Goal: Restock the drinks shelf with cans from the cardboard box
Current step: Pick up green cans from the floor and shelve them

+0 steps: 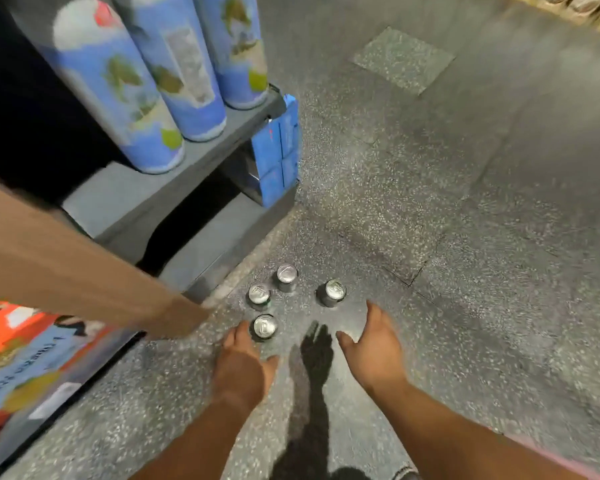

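Several dark cans with silver tops stand upright on the speckled floor: the nearest can (264, 327), one (259, 294) behind it, one (287, 275) farther back, and one (334, 292) apart to the right. My left hand (244, 365) reaches down with fingers spread, its fingertips beside the nearest can. My right hand (371, 348) is open and empty, just short of the right can. A brown cardboard flap (66, 268) juts in from the left. Tall blue cans (125, 98) stand on the grey shelf (160, 199).
Blue packs (278, 154) sit at the shelf's end on the lower level. An orange and blue carton (25, 362) lies at the lower left. Open speckled floor (465, 237) stretches to the right. My shadow falls between my hands.
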